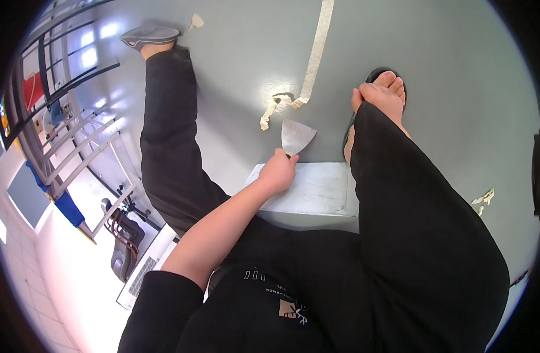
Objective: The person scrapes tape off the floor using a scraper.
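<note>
My left hand (277, 174) is closed around the handle of a putty knife (297, 136), of which a bit of black and yellow shows. Its broad metal blade points away from me, just above the grey floor. Near the blade lies a crumpled, peeled end of tape (272, 110). It joins a long beige tape strip (318, 53) on the floor. My right hand (378, 101) curls over my right foot (396, 83) in a dark sandal. Its forearm is mostly hidden behind my leg, and some fingers are out of sight.
Between my legs is a white box (308, 187). Tape scraps (485, 200) lie to the right, and a pale scrap (196, 22) is near my left sandal (152, 35). Metal frames (87, 159) and a dark chair (125, 244) stand to the left.
</note>
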Motion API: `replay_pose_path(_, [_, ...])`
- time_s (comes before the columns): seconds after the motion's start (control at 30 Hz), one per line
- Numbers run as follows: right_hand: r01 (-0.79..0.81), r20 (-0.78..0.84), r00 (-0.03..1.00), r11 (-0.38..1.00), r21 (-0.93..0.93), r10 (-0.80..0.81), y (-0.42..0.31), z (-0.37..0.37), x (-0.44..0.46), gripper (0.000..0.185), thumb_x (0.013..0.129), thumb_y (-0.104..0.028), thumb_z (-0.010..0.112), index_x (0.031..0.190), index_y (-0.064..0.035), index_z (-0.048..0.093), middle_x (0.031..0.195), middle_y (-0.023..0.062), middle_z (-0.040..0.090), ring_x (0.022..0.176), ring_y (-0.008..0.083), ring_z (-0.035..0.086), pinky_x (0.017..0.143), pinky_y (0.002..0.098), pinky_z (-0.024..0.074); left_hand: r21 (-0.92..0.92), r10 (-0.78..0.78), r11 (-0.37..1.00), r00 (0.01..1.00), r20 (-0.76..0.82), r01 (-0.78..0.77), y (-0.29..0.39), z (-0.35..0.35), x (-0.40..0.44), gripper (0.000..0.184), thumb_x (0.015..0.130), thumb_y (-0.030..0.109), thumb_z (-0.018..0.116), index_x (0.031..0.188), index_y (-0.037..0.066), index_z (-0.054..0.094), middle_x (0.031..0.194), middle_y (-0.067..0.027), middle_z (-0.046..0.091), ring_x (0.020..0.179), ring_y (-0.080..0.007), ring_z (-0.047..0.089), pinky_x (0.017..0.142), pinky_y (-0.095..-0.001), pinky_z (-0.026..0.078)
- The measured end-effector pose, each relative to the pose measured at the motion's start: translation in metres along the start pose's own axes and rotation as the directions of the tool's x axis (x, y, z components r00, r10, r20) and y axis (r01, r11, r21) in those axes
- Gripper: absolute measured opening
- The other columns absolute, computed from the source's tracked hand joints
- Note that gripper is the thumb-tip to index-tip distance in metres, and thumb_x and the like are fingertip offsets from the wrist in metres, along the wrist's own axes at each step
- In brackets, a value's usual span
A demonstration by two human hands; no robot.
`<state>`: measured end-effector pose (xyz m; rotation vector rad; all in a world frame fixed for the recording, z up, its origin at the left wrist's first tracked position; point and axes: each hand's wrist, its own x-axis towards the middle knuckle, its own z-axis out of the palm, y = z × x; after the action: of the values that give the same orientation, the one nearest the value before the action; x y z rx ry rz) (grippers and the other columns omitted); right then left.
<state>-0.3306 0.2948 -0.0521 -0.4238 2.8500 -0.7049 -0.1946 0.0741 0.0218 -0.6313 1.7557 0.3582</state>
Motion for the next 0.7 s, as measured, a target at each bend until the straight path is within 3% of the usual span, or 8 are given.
replay_pose_path(0.13, [0.001, -0.02, 1.0, 0.998, 0.068, 0.0, 0.002, 0.005, 0.0, 0.024, 0.079, -0.019, 0.065, 0.062, -0.0084, 0.052, 0.063, 0.0049, 0.059, 0.065, 0.0253, 0.061, 0.061, 0.0372, 0.0476, 0.003, 0.027, 1.0, 0.999, -0.047, -0.026, 0.018, -0.014, 0.01, 0.044, 0.1, 0.036, 0.043, 0.109, -0.007, 0.043, 0.098, -0.0274, 0.064, 0.091, -0.0415, 0.064, 0.079, -0.0478, 0.049])
replay_pose_path(0.23, [0.002, -0.024, 1.0, 0.998, 0.069, 0.0, 0.001, 0.005, 0.001, 0.025, 0.079, -0.019, 0.065, 0.062, -0.0083, 0.051, 0.063, 0.005, 0.058, 0.064, 0.0256, 0.061, 0.06, 0.0372, 0.0475, -0.147, -0.054, 0.987, 0.997, 0.046, 0.061, 0.054, -0.047, 0.01, 0.046, 0.1, 0.035, 0.044, 0.107, -0.01, 0.044, 0.095, -0.0299, 0.064, 0.089, -0.0427, 0.064, 0.078, -0.049, 0.049])
replay_pose_path(0.3, [-0.005, -0.027, 1.0, 0.998, 0.061, 0.006, -0.004, 0.001, 0.0, 0.025, 0.079, -0.019, 0.065, 0.061, -0.0081, 0.051, 0.062, 0.005, 0.058, 0.063, 0.0257, 0.06, 0.06, 0.0372, 0.0475, 0.009, 0.075, 0.997, 0.985, -0.158, -0.075, 0.037, -0.03, 0.018, 0.043, 0.1, 0.036, 0.043, 0.107, -0.006, 0.044, 0.093, -0.0272, 0.064, 0.086, -0.0417, 0.065, 0.076, -0.0481, 0.05])
replay_pose_path(0.33, [-0.001, -0.021, 1.0, 1.0, 0.006, 0.001, -0.006, -0.004, 0.002, 0.026, 0.079, -0.019, 0.065, 0.061, -0.0081, 0.05, 0.062, 0.0049, 0.058, 0.063, 0.0255, 0.06, 0.06, 0.0373, 0.0474, 0.014, 0.078, 0.997, 0.983, -0.165, -0.077, 0.029, -0.024, 0.019, 0.043, 0.1, 0.036, 0.043, 0.107, -0.006, 0.044, 0.093, -0.0272, 0.064, 0.086, -0.0417, 0.065, 0.076, -0.0481, 0.05])
replay_pose_path(0.4, [-0.005, -0.012, 1.0, 0.999, -0.051, 0.004, -0.005, -0.004, 0.002, 0.026, 0.079, -0.019, 0.065, 0.061, -0.0081, 0.05, 0.062, 0.0048, 0.058, 0.063, 0.0253, 0.06, 0.059, 0.0373, 0.0473, 0.025, 0.042, 0.999, 0.99, -0.133, -0.039, 0.013, -0.008, 0.01, 0.043, 0.1, 0.036, 0.043, 0.106, -0.006, 0.044, 0.094, -0.0279, 0.064, 0.086, -0.0413, 0.065, 0.077, -0.048, 0.051])
replay_pose_path(0.5, [0.007, -0.036, 0.999, 0.996, 0.086, -0.004, 0.0, 0.001, 0.0, 0.027, 0.079, -0.019, 0.065, 0.06, -0.0081, 0.05, 0.061, 0.0048, 0.058, 0.063, 0.0252, 0.06, 0.059, 0.0374, 0.047, 0.009, 0.031, 0.999, 0.998, -0.053, -0.031, 0.001, 0.001, 0.008, 0.044, 0.099, 0.037, 0.043, 0.106, -0.007, 0.044, 0.095, -0.0283, 0.064, 0.088, -0.0416, 0.065, 0.078, -0.0479, 0.051])
replay_pose_path(0.63, [0.005, 0.014, 1.0, 0.995, 0.096, -0.006, 0.0, 0.002, 0.001, 0.024, 0.083, -0.022, 0.061, 0.064, -0.008, 0.055, 0.065, 0.0066, 0.062, 0.066, 0.0269, 0.062, 0.061, 0.0409, 0.0469, 0.015, 0.105, 0.994, 0.982, -0.159, -0.104, 0.03, -0.023, 0.022, 0.045, 0.1, 0.037, 0.043, 0.105, -0.007, 0.044, 0.095, -0.0287, 0.064, 0.089, -0.0418, 0.065, 0.078, -0.0476, 0.051])
replay_pose_path(0.7, [0.006, 0.011, 1.0, 0.997, 0.078, -0.007, 0.0, 0.001, 0.0, 0.025, 0.083, -0.022, 0.061, 0.064, -0.0078, 0.055, 0.066, 0.0065, 0.062, 0.066, 0.0269, 0.062, 0.061, 0.0408, 0.0469, -0.073, -0.035, 0.997, 0.999, 0.0, 0.035, 0.052, -0.045, 0.021, 0.044, 0.099, 0.036, 0.043, 0.105, -0.008, 0.044, 0.095, -0.0286, 0.065, 0.09, -0.042, 0.064, 0.079, -0.0481, 0.051])
